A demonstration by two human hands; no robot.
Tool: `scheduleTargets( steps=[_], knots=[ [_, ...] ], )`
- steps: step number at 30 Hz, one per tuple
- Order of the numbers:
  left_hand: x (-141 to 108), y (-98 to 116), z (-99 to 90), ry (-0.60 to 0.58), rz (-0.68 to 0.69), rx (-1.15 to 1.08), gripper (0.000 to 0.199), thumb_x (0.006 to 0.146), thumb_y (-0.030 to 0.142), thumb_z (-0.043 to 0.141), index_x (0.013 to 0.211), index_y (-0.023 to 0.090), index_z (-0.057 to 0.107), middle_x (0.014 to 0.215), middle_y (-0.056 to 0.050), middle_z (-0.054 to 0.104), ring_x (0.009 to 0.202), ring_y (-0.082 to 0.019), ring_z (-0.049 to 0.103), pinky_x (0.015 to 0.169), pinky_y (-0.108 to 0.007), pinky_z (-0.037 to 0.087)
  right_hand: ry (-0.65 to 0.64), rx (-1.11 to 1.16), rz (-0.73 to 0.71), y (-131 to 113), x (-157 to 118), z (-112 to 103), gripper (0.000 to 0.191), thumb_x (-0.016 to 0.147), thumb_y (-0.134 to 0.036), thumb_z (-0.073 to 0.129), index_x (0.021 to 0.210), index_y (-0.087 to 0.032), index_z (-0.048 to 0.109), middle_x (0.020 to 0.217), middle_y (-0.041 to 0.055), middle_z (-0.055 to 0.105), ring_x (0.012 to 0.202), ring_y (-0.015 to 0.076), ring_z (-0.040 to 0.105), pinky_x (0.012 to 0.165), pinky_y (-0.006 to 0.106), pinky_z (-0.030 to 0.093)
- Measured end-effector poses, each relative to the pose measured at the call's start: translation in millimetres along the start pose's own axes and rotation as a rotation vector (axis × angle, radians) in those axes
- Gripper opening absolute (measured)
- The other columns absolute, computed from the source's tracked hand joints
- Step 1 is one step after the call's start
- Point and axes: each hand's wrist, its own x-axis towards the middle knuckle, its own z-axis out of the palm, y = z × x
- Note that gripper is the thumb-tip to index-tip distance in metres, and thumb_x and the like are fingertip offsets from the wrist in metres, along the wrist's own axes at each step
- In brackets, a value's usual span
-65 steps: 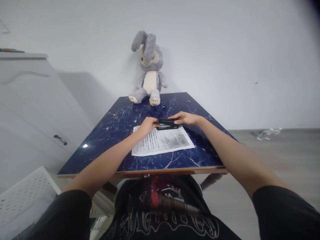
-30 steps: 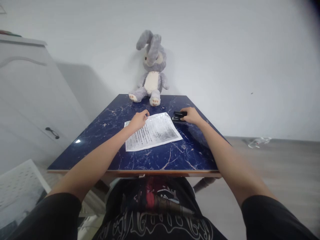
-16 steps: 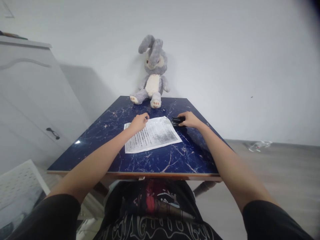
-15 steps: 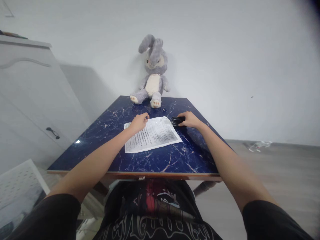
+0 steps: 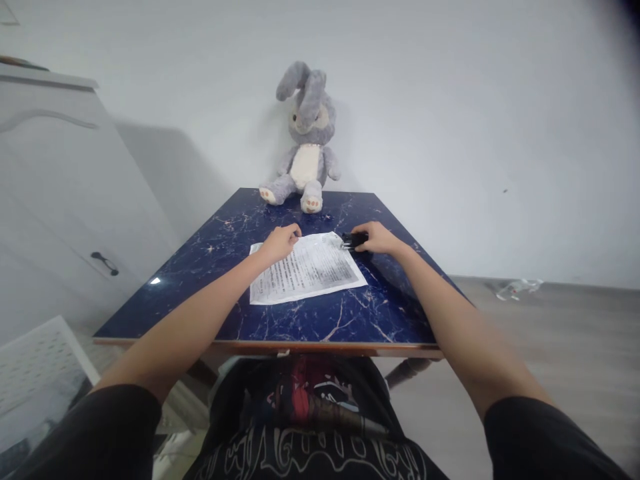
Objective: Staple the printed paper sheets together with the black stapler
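Note:
Printed white paper (image 5: 310,270) lies on the blue marbled table (image 5: 300,325). My left hand (image 5: 281,241) rests at the paper's upper left edge, its fingers curled; whether they pinch the paper is too small to tell. A black stapler-like object (image 5: 353,241) sits at the paper's upper right corner, with my right hand (image 5: 375,238) wrapped round its right end. The object's left end touches or overlaps the corner; which of these I cannot tell.
A grey plush rabbit (image 5: 306,160) sits at the table's far edge against the wall. On the left stands a white cabinet (image 5: 55,200), with a white perforated panel (image 5: 40,367) below it. Clear plastic (image 5: 517,288) lies on the floor at the right.
The paper's right side has shifted very slightly to the right, and my left hand has moved slightly right too. My right hand still holds the black object. The view has tilted a little.

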Motion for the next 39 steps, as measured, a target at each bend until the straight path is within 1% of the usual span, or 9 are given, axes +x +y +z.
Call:
scheduleTargets(
  steps=[4,9,12,16,20,24,29,33,39],
  knots=[
    [-2.1,6.8,0.3,-0.048,0.044,-0.035,0.020,0.092,0.011,0.054,0.102,0.021,0.069,0.087,-0.003,0.074,0.083,-0.018,0.068,0.089,-0.032,0.048,-0.006,0.035,-0.024,-4.2,-0.5,1.9,0.035,0.065,-0.026,0.072,0.099,-0.019,0.079,0.089,0.0022,0.075,0.083,0.0224,0.067,0.078,0.033,0.049],
    [-3.6,7.0,3.3,-0.087,0.059,-0.097,0.018,0.092,0.013,0.057,0.103,0.022,0.068,0.091,-0.003,0.074,0.085,-0.019,0.069,0.087,-0.032,0.049,-0.006,0.070,-0.082,-15.2,-1.7,3.3,0.037,0.066,-0.026,0.073,0.103,-0.020,0.078,0.095,0.0026,0.076,0.088,0.0232,0.068,0.084,0.034,0.050],
    [-3.0,2.3,7.3,-0.085,0.091,-0.076,0.018,0.091,0.014,0.059,0.104,0.022,0.069,0.100,-0.006,0.075,0.095,-0.021,0.070,0.091,-0.034,0.049,-0.019,0.070,-0.111,-20.0,-1.0,4.2,0.037,0.067,-0.028,0.074,0.103,-0.020,0.078,0.094,0.0021,0.075,0.087,0.0230,0.067,0.084,0.034,0.049],
    [-1.9,-2.3,11.5,-0.097,0.127,-0.078,0.020,0.091,0.011,0.058,0.104,0.022,0.069,0.109,-0.008,0.075,0.105,-0.023,0.069,0.097,-0.036,0.049,-0.018,0.044,-0.081,-19.4,-0.1,4.5,0.038,0.066,-0.028,0.074,0.103,-0.020,0.078,0.094,0.0021,0.075,0.087,0.0234,0.067,0.084,0.035,0.049],
    [-2.0,-0.5,11.2,-0.094,0.134,-0.103,0.020,0.091,0.010,0.057,0.103,0.021,0.068,0.110,-0.008,0.075,0.106,-0.022,0.069,0.097,-0.036,0.049,-0.043,0.076,-0.106,-19.2,-2.4,2.2,0.038,0.068,-0.028,0.074,0.105,-0.021,0.077,0.097,0.0023,0.075,0.090,0.0236,0.067,0.086,0.036,0.049],
    [-1.9,2.5,9.3,-0.077,0.130,-0.095,0.017,0.091,0.010,0.058,0.100,0.019,0.069,0.107,-0.008,0.076,0.103,-0.023,0.069,0.097,-0.036,0.049,-0.098,0.118,-0.197,-26.3,-5.5,0.6,0.041,0.070,-0.030,0.076,0.110,-0.022,0.077,0.103,0.0028,0.076,0.093,0.0238,0.068,0.088,0.036,0.050],
    [0.9,-2.1,11.0,-0.088,0.118,-0.087,0.020,0.090,0.009,0.057,0.101,0.020,0.070,0.105,-0.007,0.076,0.099,-0.022,0.069,0.095,-0.035,0.049,-0.161,0.128,-0.238,-33.3,-6.4,1.3,0.044,0.075,-0.035,0.076,0.117,-0.022,0.076,0.109,0.0033,0.076,0.096,0.0238,0.068,0.090,0.036,0.050],
    [3.1,-6.7,11.9,-0.084,0.118,-0.081,0.024,0.090,0.009,0.054,0.101,0.021,0.072,0.102,-0.006,0.075,0.093,-0.021,0.068,0.092,-0.034,0.050,-0.162,0.119,-0.202,-26.9,-5.8,-1.8,0.044,0.076,-0.036,0.075,0.118,-0.023,0.075,0.112,0.0025,0.076,0.098,0.0243,0.068,0.092,0.037,0.050],
    [2.9,-8.2,10.6,-0.077,0.121,-0.069,0.025,0.090,0.007,0.053,0.099,0.021,0.072,0.100,-0.006,0.075,0.093,-0.021,0.068,0.089,-0.034,0.049,-0.085,0.094,-0.129,-6.0,-6.3,-9.3,0.042,0.074,-0.031,0.074,0.116,-0.023,0.076,0.110,0.0030,0.077,0.100,0.0255,0.069,0.093,0.039,0.051]
  ],
)
